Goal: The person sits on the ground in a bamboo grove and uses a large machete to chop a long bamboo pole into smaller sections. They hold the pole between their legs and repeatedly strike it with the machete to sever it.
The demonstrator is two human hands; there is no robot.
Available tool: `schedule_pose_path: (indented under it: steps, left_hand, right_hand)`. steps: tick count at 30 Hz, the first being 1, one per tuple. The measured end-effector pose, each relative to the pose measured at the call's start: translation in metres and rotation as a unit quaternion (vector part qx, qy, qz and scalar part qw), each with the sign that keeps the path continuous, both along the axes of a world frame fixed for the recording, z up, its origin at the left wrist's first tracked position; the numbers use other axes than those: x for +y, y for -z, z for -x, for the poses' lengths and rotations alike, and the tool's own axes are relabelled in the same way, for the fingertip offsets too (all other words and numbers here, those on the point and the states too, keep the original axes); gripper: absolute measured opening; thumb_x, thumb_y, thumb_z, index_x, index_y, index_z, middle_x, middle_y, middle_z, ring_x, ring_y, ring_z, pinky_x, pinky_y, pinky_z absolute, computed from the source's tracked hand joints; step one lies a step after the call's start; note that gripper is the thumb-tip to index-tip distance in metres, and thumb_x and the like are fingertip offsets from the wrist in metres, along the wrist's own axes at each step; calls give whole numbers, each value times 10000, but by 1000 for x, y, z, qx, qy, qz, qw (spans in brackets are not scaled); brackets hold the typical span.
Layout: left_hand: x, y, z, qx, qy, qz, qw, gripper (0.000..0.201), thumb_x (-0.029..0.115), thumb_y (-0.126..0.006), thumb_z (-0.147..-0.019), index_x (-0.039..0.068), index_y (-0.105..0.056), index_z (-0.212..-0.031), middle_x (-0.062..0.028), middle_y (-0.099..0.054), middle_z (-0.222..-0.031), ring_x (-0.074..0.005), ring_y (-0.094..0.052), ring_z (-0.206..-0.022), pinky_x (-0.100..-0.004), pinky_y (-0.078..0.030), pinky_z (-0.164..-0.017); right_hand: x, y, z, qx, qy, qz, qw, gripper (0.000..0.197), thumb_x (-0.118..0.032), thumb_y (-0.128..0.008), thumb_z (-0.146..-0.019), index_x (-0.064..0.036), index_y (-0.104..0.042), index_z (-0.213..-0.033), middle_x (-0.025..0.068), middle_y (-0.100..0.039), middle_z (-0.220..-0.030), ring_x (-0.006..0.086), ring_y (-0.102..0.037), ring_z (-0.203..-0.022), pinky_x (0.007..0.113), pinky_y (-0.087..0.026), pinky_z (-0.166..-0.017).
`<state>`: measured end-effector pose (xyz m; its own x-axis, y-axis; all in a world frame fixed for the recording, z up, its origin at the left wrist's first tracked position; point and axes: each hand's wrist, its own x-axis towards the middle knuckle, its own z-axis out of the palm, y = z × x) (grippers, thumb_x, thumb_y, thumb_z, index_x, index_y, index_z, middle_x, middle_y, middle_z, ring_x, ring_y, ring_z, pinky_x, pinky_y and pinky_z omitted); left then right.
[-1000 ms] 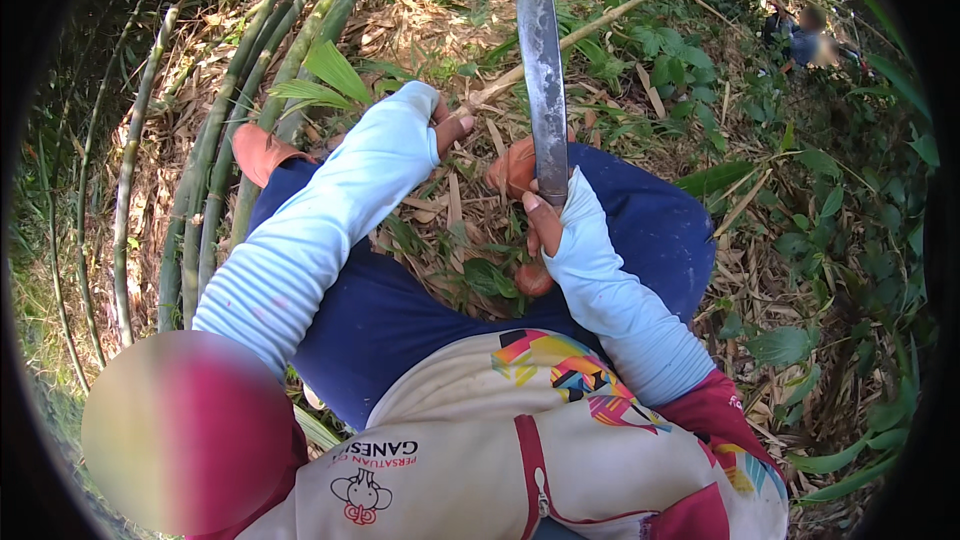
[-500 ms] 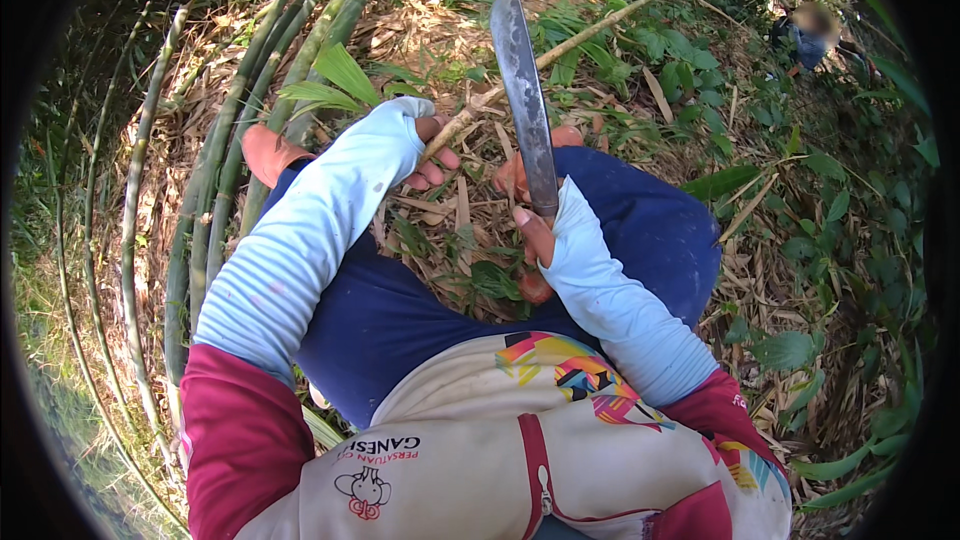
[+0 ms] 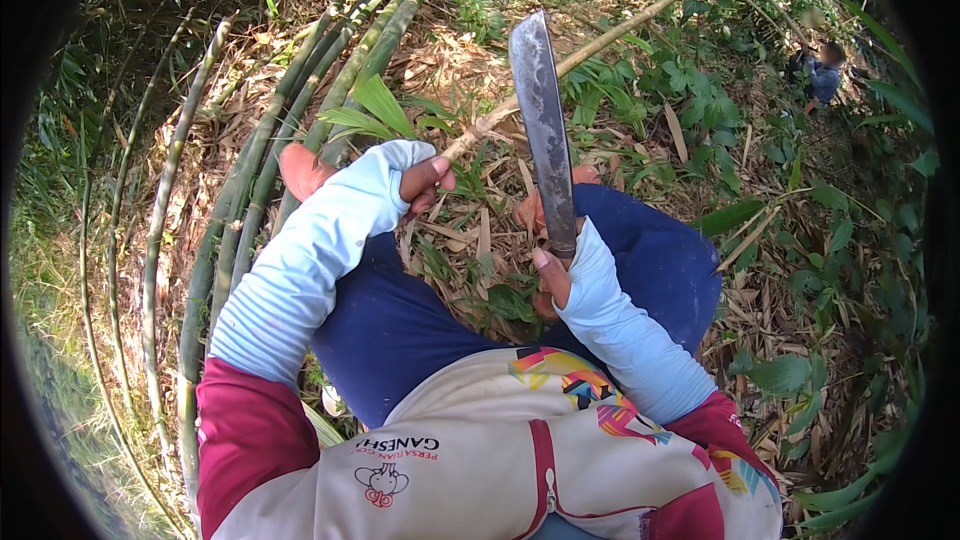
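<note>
My right hand (image 3: 555,280) is closed round the handle of a machete (image 3: 543,120). Its broad dark blade, scuffed and pale in patches, points up and away from me. Closed fingers of my left hand (image 3: 428,183) grip the near end of a long, thin, tan bamboo branch (image 3: 610,38). The branch slants away to the far right and passes behind the blade. Pale blue sleeves cover both forearms and part of the hands. Most of the machete's handle is hidden in my right hand.
Several long green bamboo stems (image 3: 265,145) curve along the left. Dry leaves (image 3: 460,60) cover the ground between my bent legs in blue trousers (image 3: 400,330). Leafy green plants (image 3: 690,90) grow on the right. Another person (image 3: 820,75) is at the far right.
My left hand's fingers, looser and spread under the branch before, have now closed round its end. The machete stays in my right hand, its blade a little more upright. The whole view has shifted.
</note>
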<state>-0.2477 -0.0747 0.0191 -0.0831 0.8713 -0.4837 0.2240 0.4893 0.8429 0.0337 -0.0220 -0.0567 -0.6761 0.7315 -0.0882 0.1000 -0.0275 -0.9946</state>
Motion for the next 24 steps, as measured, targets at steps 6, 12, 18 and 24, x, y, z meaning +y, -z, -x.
schedule_pose_path:
  steps: [6,12,18,24]
  left_hand:
    - [-20,-50,-29,291,-6,-194,937,237,265,-598,-992,38,-639,-941,-17,-549,-648,-123,-520,-631,-284,-398,-630]
    - [-8,-16,-40,348,-6,-223,911,287,277,-660,-955,25,-552,-868,-72,-523,-655,-209,-513,-617,-350,-412,-638]
    - [10,32,-15,177,40,-62,981,337,357,-629,-939,32,-563,-880,-27,-545,-656,-145,-497,-603,-315,-405,-577]
    - [19,58,-12,112,62,-35,991,379,423,-627,-912,52,-572,-861,-9,-532,-632,-120,-469,-550,-293,-369,-516]
  right_hand:
    - [1,-4,-7,33,-26,-146,988,548,-152,-643,-915,48,-419,-1373,76,-594,-1035,120,-548,-892,261,-467,-830]
    - [-12,14,-17,36,5,-110,993,447,-66,-604,-883,58,-429,-1276,108,-585,-977,150,-580,-828,279,-491,-781]
    - [-16,4,-21,-56,-10,-68,996,425,-57,-589,-896,35,-449,-1286,136,-605,-1032,197,-587,-932,306,-456,-897]
    - [-14,17,-13,-90,-21,-40,995,454,-121,-578,-933,5,-448,-1350,115,-607,-1006,199,-582,-919,306,-451,-886]
